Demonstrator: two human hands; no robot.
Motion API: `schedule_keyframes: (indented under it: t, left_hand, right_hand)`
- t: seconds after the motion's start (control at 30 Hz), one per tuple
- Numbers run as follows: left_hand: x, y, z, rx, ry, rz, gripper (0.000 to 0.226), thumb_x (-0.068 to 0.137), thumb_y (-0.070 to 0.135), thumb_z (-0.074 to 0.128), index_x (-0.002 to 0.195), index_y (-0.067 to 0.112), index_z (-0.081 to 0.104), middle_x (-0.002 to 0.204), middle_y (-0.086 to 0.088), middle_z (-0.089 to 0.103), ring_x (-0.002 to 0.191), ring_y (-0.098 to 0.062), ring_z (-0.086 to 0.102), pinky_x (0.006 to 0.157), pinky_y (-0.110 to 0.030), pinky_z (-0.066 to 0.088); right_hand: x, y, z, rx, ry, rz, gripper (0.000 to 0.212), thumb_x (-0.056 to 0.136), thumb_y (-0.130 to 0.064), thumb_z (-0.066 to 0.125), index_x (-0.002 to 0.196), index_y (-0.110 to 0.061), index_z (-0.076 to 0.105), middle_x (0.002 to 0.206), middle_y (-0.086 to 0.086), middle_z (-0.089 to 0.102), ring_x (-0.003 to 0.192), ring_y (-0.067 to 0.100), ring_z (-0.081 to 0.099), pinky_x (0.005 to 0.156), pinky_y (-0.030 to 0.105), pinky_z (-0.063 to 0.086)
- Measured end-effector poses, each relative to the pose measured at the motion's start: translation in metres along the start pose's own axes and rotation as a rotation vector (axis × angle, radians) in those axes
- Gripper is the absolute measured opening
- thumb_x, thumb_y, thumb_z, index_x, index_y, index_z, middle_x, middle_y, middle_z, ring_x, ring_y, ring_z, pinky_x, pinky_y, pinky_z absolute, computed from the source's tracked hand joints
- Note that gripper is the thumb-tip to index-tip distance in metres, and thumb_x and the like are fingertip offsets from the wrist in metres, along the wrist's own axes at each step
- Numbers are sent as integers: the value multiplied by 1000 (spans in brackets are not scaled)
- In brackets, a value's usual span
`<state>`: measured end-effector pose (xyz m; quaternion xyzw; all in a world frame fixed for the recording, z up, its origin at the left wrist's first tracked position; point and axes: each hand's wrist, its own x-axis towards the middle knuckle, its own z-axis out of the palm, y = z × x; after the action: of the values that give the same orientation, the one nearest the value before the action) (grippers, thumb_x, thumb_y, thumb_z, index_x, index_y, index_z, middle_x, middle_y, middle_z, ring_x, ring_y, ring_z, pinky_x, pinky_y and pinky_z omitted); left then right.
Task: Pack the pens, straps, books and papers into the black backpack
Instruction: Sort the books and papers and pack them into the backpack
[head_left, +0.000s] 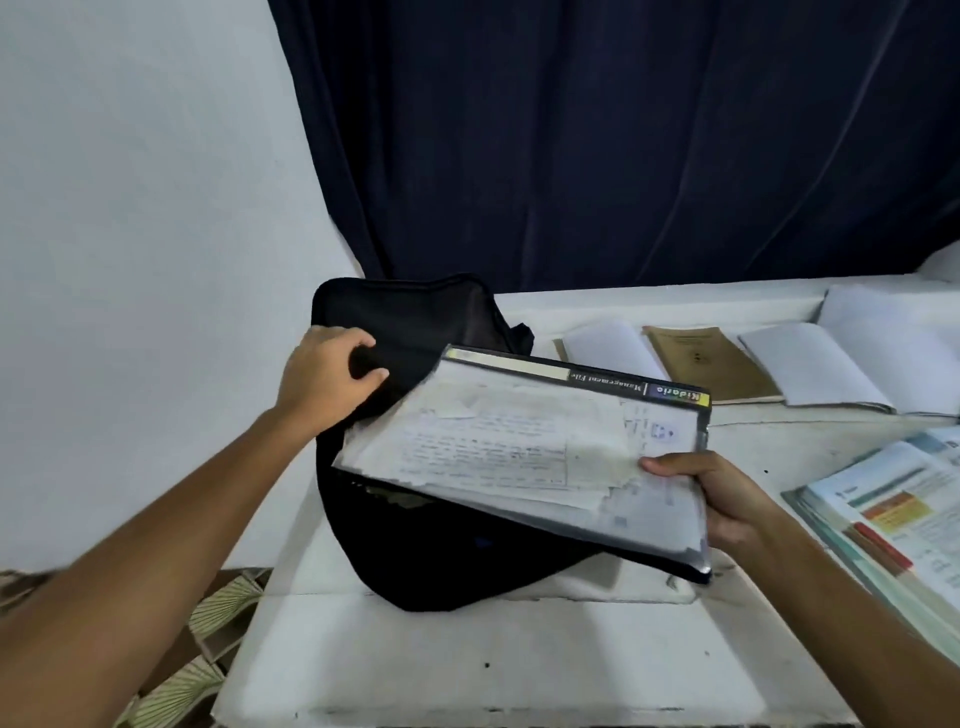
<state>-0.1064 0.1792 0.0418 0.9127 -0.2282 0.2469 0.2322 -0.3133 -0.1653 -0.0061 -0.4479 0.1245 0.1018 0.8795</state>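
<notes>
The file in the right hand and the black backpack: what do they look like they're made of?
File: looks like thin clear plastic with a glossy sheen, since the papers show through the cover; dark spine strip with a printed label. It bends slightly, so probably flexible.
Black backpack: seems soft woven fabric, matte; it folds and sags where the left hand grips its top edge.

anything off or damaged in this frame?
The papers in the clear file folder look torn and ragged along their near edge, beside the right hand holding it. The left hand grips the black backpack. Nothing spilled.
</notes>
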Motion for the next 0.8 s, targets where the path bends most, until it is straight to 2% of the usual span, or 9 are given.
schedule_keyframes:
  t: [0.07,0.13,0.23,0.33,0.4,0.47,0.57,0.7,0.8]
  left_hand:
    - [7,-6,8,110,-110,73,52,79,38,77,123,14,64,129,-8,61,126,-30,46,102,-46,41]
    - [13,-11,18,211,-300,53,65,82,51,70,137,20,53,149,-7,44,140,-31,30,113,-51,27]
    - [18,-20,30,307,-502,-26,78,85,64,58,150,29,33,161,-4,22,148,-30,12,116,-56,13]
    - [21,-28,39,361,-513,-9,87,81,68,58,152,29,26,161,-6,19,147,-32,13,115,-57,16]
    - [23,-32,45,372,-455,18,89,77,69,62,149,27,33,156,-8,28,143,-33,21,112,-56,22]
    - [25,-38,50,393,-368,80,84,74,68,66,142,22,46,143,-11,44,133,-35,34,107,-57,27]
    - [28,-46,57,406,-229,215,67,73,59,72,117,9,67,109,-17,62,108,-39,51,89,-54,41]
    - [31,-44,55,332,-175,301,48,77,48,75,93,2,73,82,-17,63,86,-38,58,64,-45,48]
    - [42,-36,47,250,-175,268,45,82,48,70,78,4,69,74,-13,61,78,-36,59,58,-40,46]
  right_hand:
    - [-14,0,3,8,11,34,80,45,3,84,121,7,59,101,25,70,79,36,72,57,42,59]
    - [-26,2,5,40,43,61,70,53,4,71,121,4,58,97,24,69,67,35,71,46,39,56]
    - [-35,10,1,55,68,55,91,38,2,88,124,4,59,112,25,65,79,37,72,56,43,59]
    - [-38,18,0,69,93,53,91,27,1,93,114,6,67,116,25,66,91,37,71,71,45,60]
    - [-38,24,7,101,110,27,88,23,3,93,108,5,70,110,25,69,88,36,72,66,43,60]
    - [-36,31,18,111,138,18,90,33,4,90,119,3,64,116,24,67,93,36,71,66,43,60]
    - [-32,38,35,159,167,-18,52,68,7,64,119,2,62,112,22,69,87,33,72,65,41,61]
    - [-22,45,55,235,200,-96,45,73,11,50,115,1,63,110,20,71,88,31,72,77,42,60]
    - [-12,52,66,291,224,-104,38,77,14,48,110,3,64,109,20,71,89,32,72,81,42,58]
